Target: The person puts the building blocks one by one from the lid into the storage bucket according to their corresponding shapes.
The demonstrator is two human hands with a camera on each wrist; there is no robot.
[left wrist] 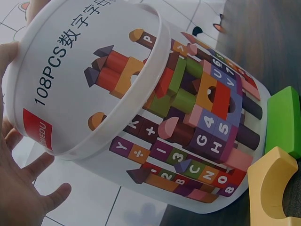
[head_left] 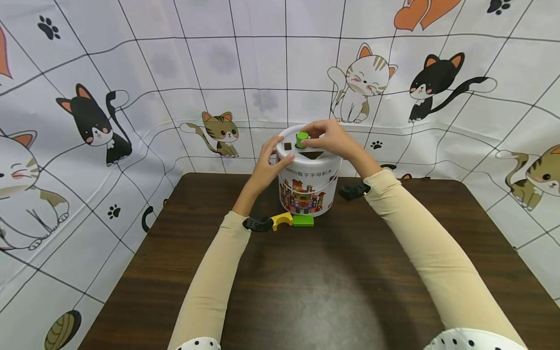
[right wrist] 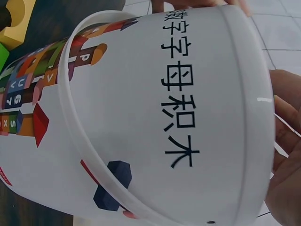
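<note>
On the bucket's lid [head_left: 308, 154], the right hand [head_left: 330, 139] pinches a green block [head_left: 301, 139] over a hole while the left hand [head_left: 268, 165], fingers relaxed, steadies the bucket [head_left: 308, 192].

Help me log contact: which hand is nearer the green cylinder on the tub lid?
Right. The right hand pinches the green cylinder from its right side over the lid; the left hand rests on the tub rim, apart from it.

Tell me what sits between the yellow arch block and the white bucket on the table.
Only bare table: the yellow arch block and green block lie just before the white bucket, per the head view.
</note>
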